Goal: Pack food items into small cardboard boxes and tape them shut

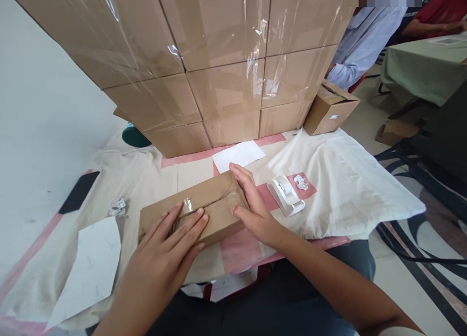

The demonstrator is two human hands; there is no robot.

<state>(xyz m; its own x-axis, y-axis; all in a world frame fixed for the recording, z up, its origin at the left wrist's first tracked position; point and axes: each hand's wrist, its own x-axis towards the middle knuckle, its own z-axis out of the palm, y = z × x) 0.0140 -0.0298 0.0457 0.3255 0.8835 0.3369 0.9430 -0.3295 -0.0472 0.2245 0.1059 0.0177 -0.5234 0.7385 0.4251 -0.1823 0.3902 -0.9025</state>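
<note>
A brown cardboard box (215, 192) lies on the cloth-covered table in front of me, its top seam closed, with a short piece of clear tape (188, 205) across it. My left hand (171, 238) rests flat on the box's left part, fingers stretched out and slightly apart. Around the right end of the same box, my right hand (255, 209) has its thumb on the near side and its fingers over the far side. Just right of that hand stands a white tape dispenser (286, 195).
Plastic-wrapped stacked cartons (226, 73) rise behind the box. White paper sheets (89, 265), a dark phone-like slab (79, 192) and a crumpled scrap (117, 207) lie to the left. A smaller carton (328, 110) stands back right; beyond it sits a person in a light blue sleeve (361, 44).
</note>
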